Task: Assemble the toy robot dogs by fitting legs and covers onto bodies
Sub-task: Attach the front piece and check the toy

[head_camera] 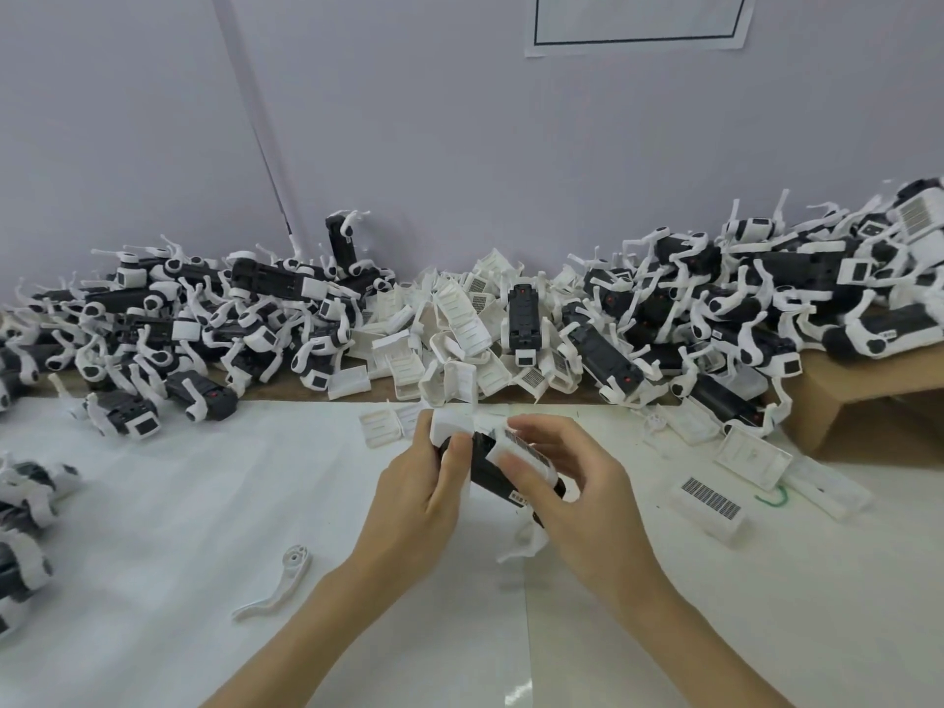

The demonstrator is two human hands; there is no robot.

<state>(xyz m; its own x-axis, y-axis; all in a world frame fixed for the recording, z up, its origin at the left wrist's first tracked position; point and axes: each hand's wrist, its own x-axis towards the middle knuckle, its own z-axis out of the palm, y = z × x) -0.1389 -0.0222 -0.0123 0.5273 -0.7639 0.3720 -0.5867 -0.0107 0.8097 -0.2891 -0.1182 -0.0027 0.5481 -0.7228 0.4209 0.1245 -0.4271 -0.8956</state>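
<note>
Both my hands hold one toy dog body (491, 472), black with white ends, above the middle of the white table. My left hand (424, 495) grips its left end, fingers curled round the white head part. My right hand (567, 495) pinches a white cover with a black grille (521, 447) against the body's top. A white leg (526, 541) hangs from the body's underside below my right hand. A single loose white leg (278, 582) lies on the table to the lower left.
A long heap of black-and-white dog bodies (214, 309) and white covers (449, 324) runs along the wall. A loose grille cover (710, 503) and other covers lie right. A cardboard box (868, 396) stands far right. Several dogs (25, 528) lie at the left edge.
</note>
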